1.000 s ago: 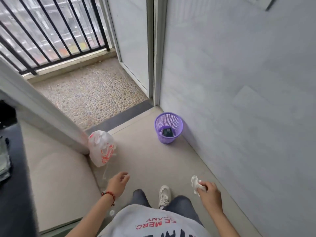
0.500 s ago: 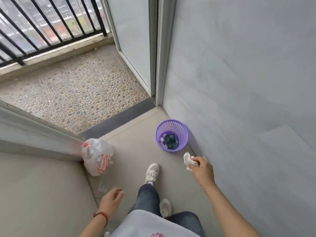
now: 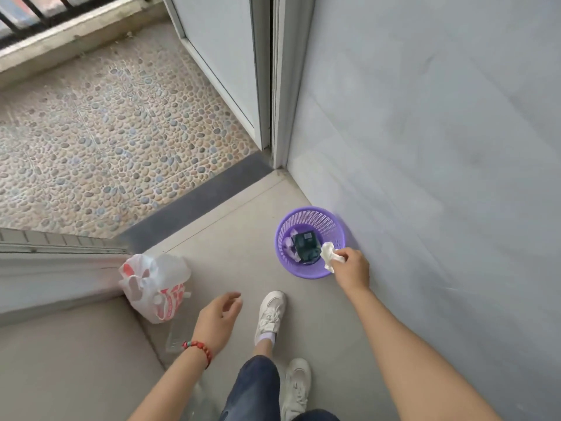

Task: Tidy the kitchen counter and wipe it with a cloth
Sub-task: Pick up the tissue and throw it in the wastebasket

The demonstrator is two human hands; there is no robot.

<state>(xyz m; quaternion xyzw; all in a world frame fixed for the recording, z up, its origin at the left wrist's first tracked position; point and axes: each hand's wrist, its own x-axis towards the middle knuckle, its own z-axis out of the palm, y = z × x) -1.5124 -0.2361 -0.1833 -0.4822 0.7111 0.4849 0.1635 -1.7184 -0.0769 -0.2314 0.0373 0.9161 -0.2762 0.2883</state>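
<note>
**Crumpled wad held over the purple bin**

The red print on the white plastic bag (image 3: pixel 154 287) was unreadable. The purple basket (image 3: pixel 306 273) stood against the wall (image 3: pixel 425 147) — open floor lay to its left. The right hand (image 3: pixel 352 268) pinched a crumpled white wad (image 3: pixel 328 253) over the basket's rim; the left hand (image 3: pixel 217 317) hung loosely spread, empty.

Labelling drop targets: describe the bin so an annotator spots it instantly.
Follow the grey wall down to the floor, just inside the balcony door threshold. The purple basket stands there against the wall, under the right hand holding a crumpled white tissue. It is round, perforated plastic, unlike the white-and-red plastic bag to its left.
</note>
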